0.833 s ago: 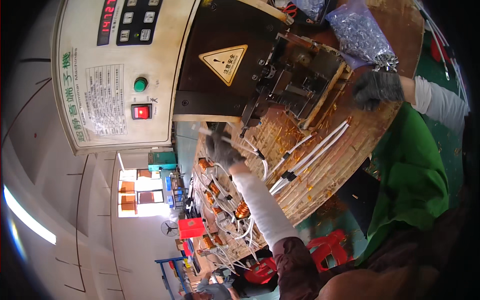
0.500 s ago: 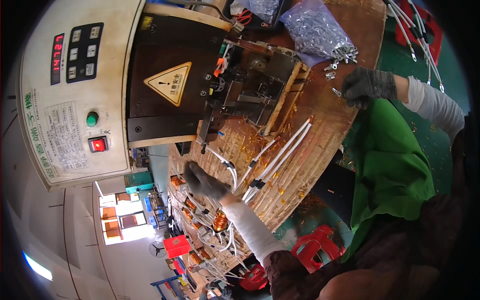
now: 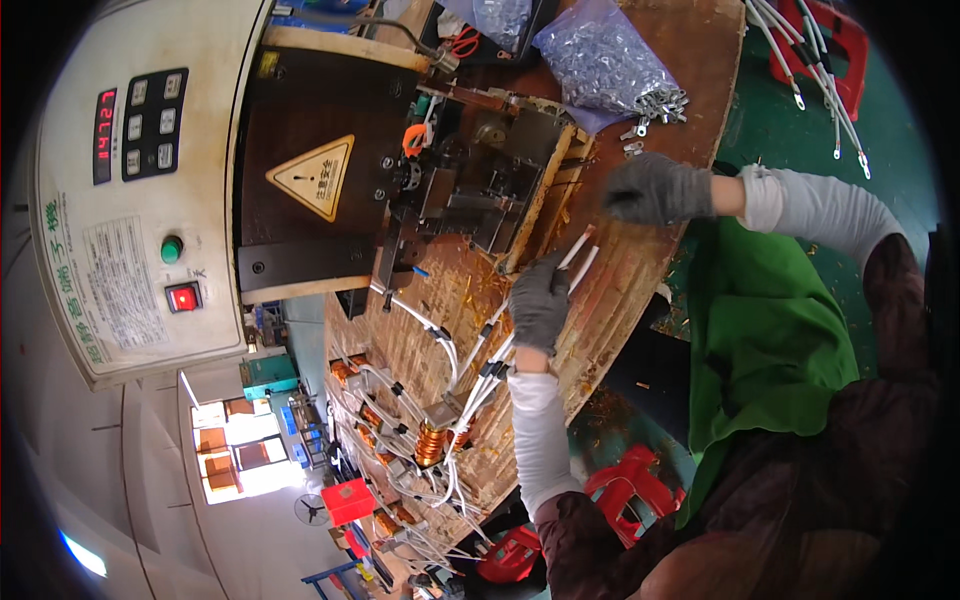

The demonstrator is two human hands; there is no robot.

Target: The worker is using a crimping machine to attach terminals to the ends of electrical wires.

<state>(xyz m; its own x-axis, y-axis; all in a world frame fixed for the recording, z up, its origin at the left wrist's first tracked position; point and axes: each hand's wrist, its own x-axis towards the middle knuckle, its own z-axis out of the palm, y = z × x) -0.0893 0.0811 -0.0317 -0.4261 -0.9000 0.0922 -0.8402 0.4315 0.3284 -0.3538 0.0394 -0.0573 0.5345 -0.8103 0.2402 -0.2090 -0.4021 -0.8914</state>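
Note:
My left hand (image 3: pixel 540 303), in a grey glove, is closed round a pair of white wires (image 3: pixel 582 253). Their bare copper ends stick out past its fingers toward my right hand. My right hand (image 3: pixel 657 190), also gloved in grey, hovers over the table with its fingers curled together; what they pinch, if anything, is hidden. Loose metal cable lugs (image 3: pixel 634 149) lie just beyond it, beside an open plastic bag of lugs (image 3: pixel 605 65). The terminal crimping machine (image 3: pixel 500 180) stands close to the left of both hands.
Copper coils (image 3: pixel 430 443) with white leads crowd the lower part of the wooden table (image 3: pixel 640 270). A lit control panel (image 3: pixel 150 125) is on the machine housing. Finished cables (image 3: pixel 815 85) hang over a red stool (image 3: pixel 850 60). Another red stool (image 3: pixel 640 490) stands below.
My left hand has moved right and up from beside the coils and closed on the white wires. My right hand has shifted left, over where a single lug lay. The view has shifted slightly.

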